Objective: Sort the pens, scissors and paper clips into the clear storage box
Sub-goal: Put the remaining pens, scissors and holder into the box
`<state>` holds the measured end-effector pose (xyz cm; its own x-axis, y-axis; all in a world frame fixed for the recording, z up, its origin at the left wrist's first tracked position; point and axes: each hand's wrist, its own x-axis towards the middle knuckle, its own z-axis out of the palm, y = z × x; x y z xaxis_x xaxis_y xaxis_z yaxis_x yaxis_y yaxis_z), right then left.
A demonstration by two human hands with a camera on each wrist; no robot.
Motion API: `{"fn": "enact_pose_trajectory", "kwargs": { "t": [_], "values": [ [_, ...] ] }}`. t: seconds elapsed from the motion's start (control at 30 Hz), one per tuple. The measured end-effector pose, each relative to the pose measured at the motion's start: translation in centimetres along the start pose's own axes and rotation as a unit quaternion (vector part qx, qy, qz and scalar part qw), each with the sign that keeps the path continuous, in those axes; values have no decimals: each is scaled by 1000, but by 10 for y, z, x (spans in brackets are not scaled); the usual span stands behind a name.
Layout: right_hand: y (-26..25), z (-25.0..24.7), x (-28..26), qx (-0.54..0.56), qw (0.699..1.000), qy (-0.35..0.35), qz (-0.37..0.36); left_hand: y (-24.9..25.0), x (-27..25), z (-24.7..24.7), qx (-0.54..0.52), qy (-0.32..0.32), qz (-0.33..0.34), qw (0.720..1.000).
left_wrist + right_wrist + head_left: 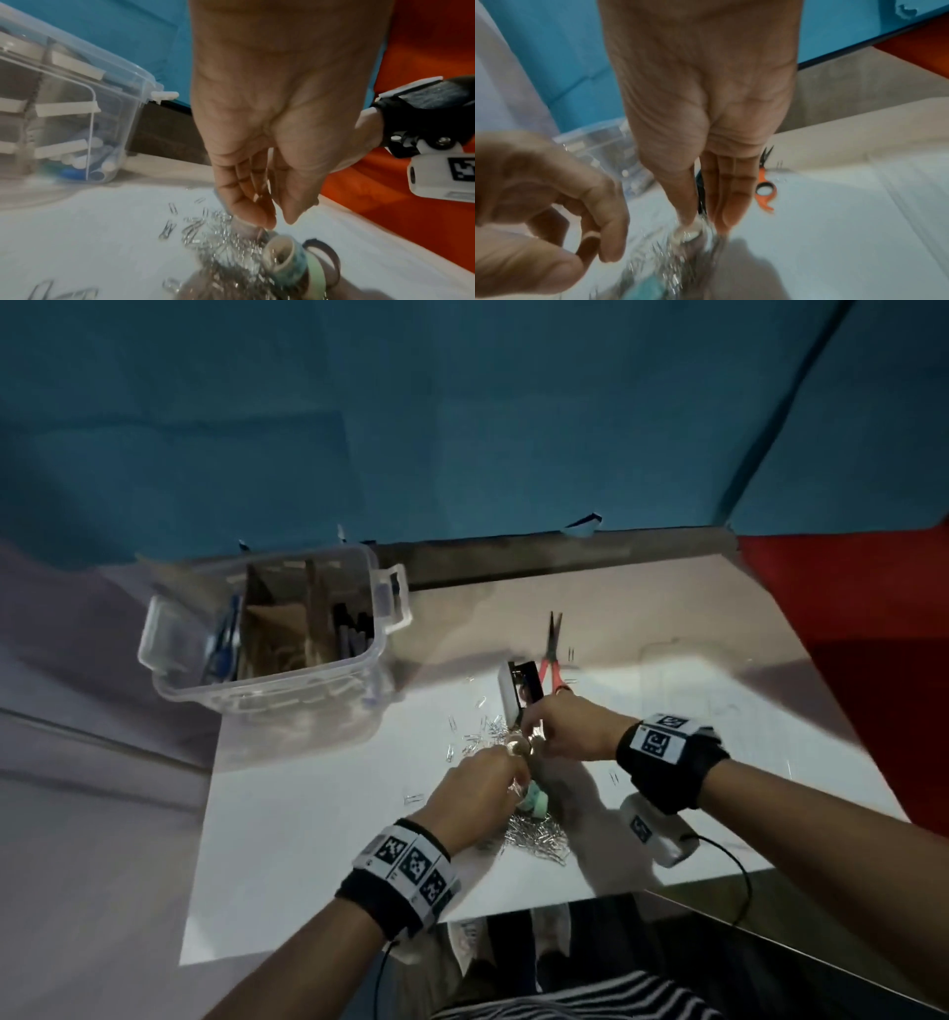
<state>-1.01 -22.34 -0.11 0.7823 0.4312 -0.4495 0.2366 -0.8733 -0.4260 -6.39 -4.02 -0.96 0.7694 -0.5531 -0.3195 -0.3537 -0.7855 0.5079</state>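
1. While both hands work low over the white sheet (318, 839), the left hand (475, 791) reaches down into the pile of paper clips (534, 839), its fingers (246, 201) and thumb drawn close together at the tips; blur keeps me from telling whether any clips are pinched between them.
2. Just right of it, the right hand (570, 729) points its fingers (731, 194) straight down, thumb close beside them, touching a small shiny object among the clips; what that object is, and whether it is gripped, cannot be told.
3. Loose clips lie scattered to the left of the hands.
4. Rolls of tape (295, 261) lie in the pile, near the left hand.
5. A pair of red-handled scissors (552, 660) lies on the sheet, just beyond the right hand, beside a white and black stapler (518, 690).
6. At the far left stands the clear storage box (169, 634), with pens (352, 634) upright in its right compartment and blue pens in its left one.
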Motion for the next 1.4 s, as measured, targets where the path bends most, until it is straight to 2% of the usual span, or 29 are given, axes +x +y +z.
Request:
{"fn": "enact_pose_trajectory", "kwargs": {
  "t": [0.07, 0.2, 0.43, 0.57, 0.7, 0.87, 1.0, 1.13, 1.3, 1.4],
  "values": [
    [3, 15, 4, 27, 999, 24, -6, -1, 0, 13, 9, 12, -25, 1000],
    [3, 28, 13, 58, 996, 54, 30, 1, -1, 31, -17, 40, -62, 997],
    [1, 28, 14, 24, 999, 29, 17, -1, 1, 45, -42, 99, -98, 989],
    [2, 30, 15, 11, 1000, 26, -15, -7, -1, 37, -67, 122, -96, 986],
    [3, 34, 18, -21, 1000, 10, -14, -20, -5, 29, -129, 149, -90, 976],
    [2, 20, 8, 13, 999, 34, -36, -18, -11, 19, -171, 165, -77, 968],
    [8, -4, -11, -8, 997, 27, -66, -8, -12, 16, -193, 141, -58, 969],
    [17, -11, -25, -35, 999, 7, -22, 2, -9, 18, -169, 105, 5, 980],
    [22, -8, -41, 52, 998, -15, 13, 1, -5, 22, -115, 49, 26, 992],
    [23, 1, -47, 73, 996, -55, 14, 1, -3, 27, -66, 29, 40, 997]
  ]
}}
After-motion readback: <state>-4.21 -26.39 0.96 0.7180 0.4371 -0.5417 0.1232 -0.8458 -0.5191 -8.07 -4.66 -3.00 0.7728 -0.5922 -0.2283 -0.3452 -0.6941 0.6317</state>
